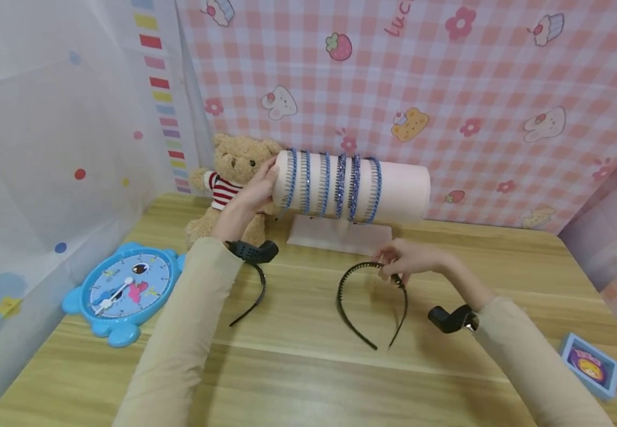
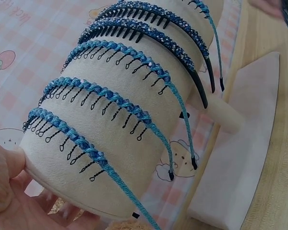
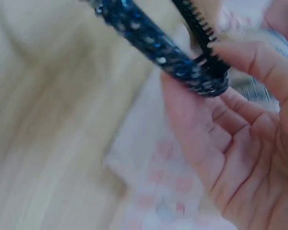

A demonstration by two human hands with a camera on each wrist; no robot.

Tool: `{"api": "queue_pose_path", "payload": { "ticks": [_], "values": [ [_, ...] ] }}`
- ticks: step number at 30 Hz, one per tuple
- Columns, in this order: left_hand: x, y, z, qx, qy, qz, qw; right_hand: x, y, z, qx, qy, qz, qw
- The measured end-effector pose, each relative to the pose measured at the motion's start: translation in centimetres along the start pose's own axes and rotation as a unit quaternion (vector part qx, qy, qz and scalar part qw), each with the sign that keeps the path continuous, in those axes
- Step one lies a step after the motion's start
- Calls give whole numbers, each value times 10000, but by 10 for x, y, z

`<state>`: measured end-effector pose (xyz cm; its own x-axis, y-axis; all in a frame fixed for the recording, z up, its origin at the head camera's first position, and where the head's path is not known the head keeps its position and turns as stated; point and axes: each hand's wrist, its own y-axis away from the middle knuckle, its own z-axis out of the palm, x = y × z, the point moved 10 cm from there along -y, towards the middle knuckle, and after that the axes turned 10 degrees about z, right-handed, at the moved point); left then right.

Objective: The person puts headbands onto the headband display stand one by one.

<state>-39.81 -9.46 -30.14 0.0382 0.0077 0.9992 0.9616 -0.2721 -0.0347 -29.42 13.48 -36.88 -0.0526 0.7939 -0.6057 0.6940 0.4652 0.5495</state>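
My left hand [image 1: 257, 188] grips the left end of a cream headband display roll [image 1: 401, 187], thumb at its rim and fingers round the end, as the left wrist view shows. Several blue headbands [image 2: 105, 98] circle the roll, some braided, others glittery, with dark comb teeth. In front of the stand's base [image 1: 335, 234], my right hand [image 1: 412, 259] pinches a headband [image 1: 343, 311] by its top, ends pointing down. The right wrist view shows blue glitter outside this headband [image 3: 153, 45] and black teeth inside. Another dark headband [image 1: 257, 299] lies partly hidden behind my left wrist.
A teddy bear [image 1: 234, 160] in a striped shirt sits behind my left hand. The blue toy clock [image 1: 127, 284] lies at the table's left, and a small blue box [image 1: 591, 365] stands near the right edge. Pink checked cloth [image 1: 490, 77] hangs behind the wooden table [image 1: 298, 367].
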Motion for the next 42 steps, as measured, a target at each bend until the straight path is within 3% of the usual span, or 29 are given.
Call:
{"api": "queue_pose_path", "payload": {
  "ticks": [6, 11, 14, 19, 22, 24, 29, 31, 33, 35, 38, 42],
  "values": [
    [0, 1, 1, -10, 42, 15, 10000, 41, 36, -39, 311, -672, 626, 9953],
    [2, 0, 2, -1, 103, 48, 9999, 70, 59, -64, 744, -1210, 1049, 9843],
    [2, 1, 2, 13, 93, 28, 10000, 80, 67, -74, 914, -1942, 1071, 9708],
    [3, 1, 3, -37, 61, 13, 10000, 86, 75, -89, 1162, -3137, 820, 9388],
    [2, 0, 2, -16, 87, -15, 10000, 83, 76, -96, 1271, -3753, 527, 9167],
    [1, 0, 1, 7, 106, -5, 9999, 78, 76, -100, 1319, -4237, 228, 8959],
    [0, 0, 0, 53, 86, 8, 9999, 60, 76, -109, 1391, -5518, -456, 8210],
    [-1, 0, 0, 45, 80, -8, 10000, 53, 75, -110, 1399, -5861, -668, 7953],
    [-1, 1, -1, 46, 65, -18, 10000, 46, 73, -111, 1403, -6085, -889, 7760],
    [-1, 1, 0, 25, 59, -16, 10000, 39, 72, -111, 1413, -6206, -1084, 7636],
    [-1, 0, 0, 7, 23, 9, 10000, 32, 69, -111, 1534, -6178, -1205, 7618],
    [-1, -1, 0, 32, 25, 3, 10000, 28, 64, -110, 1869, -5880, -1062, 7797]
  ]
}}
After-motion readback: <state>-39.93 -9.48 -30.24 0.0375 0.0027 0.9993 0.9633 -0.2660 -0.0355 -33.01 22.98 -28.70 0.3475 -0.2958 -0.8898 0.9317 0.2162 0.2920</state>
